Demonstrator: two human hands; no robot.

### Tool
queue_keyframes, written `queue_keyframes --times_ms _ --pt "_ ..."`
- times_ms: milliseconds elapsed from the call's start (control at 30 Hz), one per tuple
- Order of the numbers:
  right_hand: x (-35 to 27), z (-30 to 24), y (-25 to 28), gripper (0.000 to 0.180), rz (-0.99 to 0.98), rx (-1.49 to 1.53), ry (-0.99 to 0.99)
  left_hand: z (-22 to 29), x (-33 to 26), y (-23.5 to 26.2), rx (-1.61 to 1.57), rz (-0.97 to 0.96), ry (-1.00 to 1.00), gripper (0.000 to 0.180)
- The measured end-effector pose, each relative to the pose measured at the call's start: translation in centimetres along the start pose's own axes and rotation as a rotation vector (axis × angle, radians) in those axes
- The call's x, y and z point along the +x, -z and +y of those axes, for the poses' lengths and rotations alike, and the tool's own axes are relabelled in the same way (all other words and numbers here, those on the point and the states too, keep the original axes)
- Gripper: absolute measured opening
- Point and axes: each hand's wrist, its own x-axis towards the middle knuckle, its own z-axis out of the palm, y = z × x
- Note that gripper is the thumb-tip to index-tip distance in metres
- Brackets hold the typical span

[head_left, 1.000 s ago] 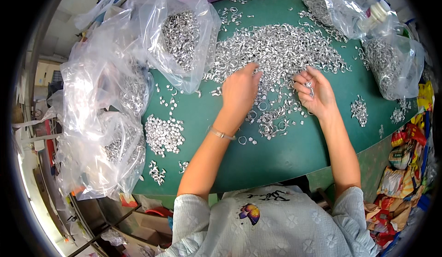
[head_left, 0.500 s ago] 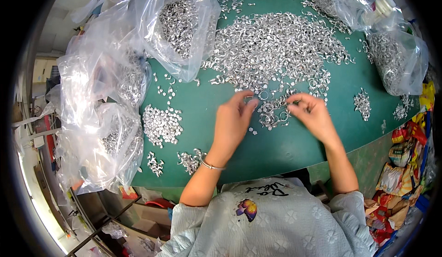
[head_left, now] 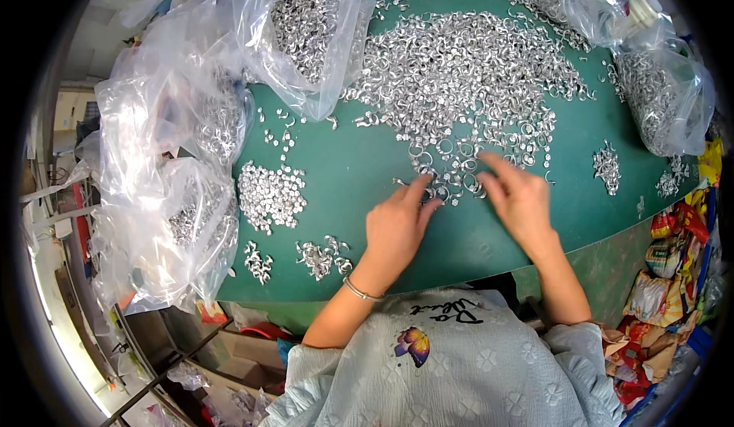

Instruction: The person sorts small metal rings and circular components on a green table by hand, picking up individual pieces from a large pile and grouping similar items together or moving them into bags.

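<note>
Silver-coloured rings (head_left: pixel 445 146) lie in a small loose cluster at the near edge of a broad pile of metal ring pieces (head_left: pixel 466 68). My left hand (head_left: pixel 395 228) is at the left of this cluster, thumb and forefinger apart, their tips beside a few rings. On the cluster's right side, my right hand (head_left: pixel 522 207) has its thumb and forefinger spread, slightly blurred. Nothing shows clearly held in either hand. Left of my left hand lie a heap of small flower-like metal pieces (head_left: pixel 269 196) and a small heap of ring pieces (head_left: pixel 321 257).
The green table (head_left: pixel 329 175) has a curved near edge. Clear plastic bags (head_left: pixel 172 121) of metal pieces crowd its left side; another filled bag (head_left: pixel 657 98) stands at the right. A small pile (head_left: pixel 607 168) lies nearer the right edge. Colourful packages (head_left: pixel 657 297) sit beyond that edge.
My left hand has drawn a little nearer and to the right, its fingers now lower. My right hand's fingers have spread. The ring cluster between them looks more spread out.
</note>
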Motion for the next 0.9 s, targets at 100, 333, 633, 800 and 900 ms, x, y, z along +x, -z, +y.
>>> queue_keyframes --times_ms 100,333,633,800,900 --pt "-0.2 -0.8 -0.6 0.022 -0.094 -0.014 0.083 0.1 0.0 -0.1 0.001 0.023 -0.037 0.020" --pt "0.1 0.9 1.2 0.016 -0.034 0.140 -0.217 -0.8 -0.4 1.0 -0.248 0.046 0.118 0.017" --pt "-0.5 -1.5 -0.3 0.028 -0.276 2.278 -0.985 2.9 -1.2 0.3 -1.698 -0.352 0.735 0.024" --pt "-1.8 0.4 -1.7 0.028 -0.400 2.475 -0.657 0.5 -1.6 -0.1 -1.820 -0.159 0.682 0.028" --pt "-1.5 -2.6 -2.0 0.028 0.027 2.342 -1.007 3.2 -0.8 -0.4 -2.057 0.163 0.745 0.034"
